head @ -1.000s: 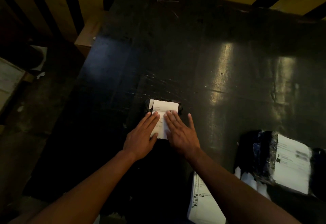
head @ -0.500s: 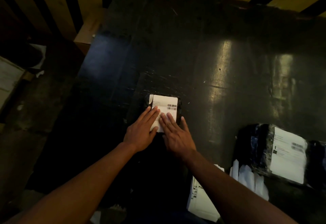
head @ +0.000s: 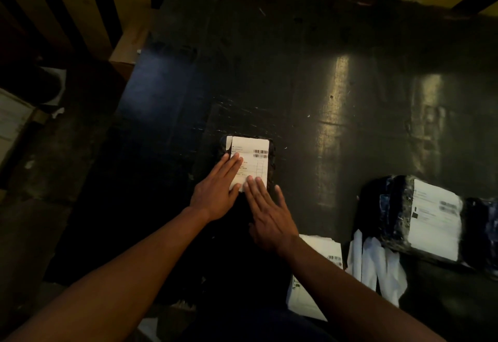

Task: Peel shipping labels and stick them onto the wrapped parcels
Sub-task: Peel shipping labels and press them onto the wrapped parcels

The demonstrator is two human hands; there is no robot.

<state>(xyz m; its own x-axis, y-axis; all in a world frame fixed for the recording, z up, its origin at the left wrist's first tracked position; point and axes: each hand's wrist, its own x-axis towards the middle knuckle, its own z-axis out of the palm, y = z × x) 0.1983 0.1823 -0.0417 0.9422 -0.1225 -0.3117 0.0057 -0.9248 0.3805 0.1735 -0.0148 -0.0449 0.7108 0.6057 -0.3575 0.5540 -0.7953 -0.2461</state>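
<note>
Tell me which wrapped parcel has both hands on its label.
The small parcel at the table's middle: left hand and right hand lie flat on its label. The bigger parcel on the right lies untouched.

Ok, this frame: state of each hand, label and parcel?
Left hand: flat, fingers pressing the label.
Right hand: flat, fingertips on the label's near edge.
Shipping label: laid on the small parcel.
Small parcel: wrapped, on the table.
Large parcel: wrapped, already labelled.
Label stack: unpeeled.
</note>
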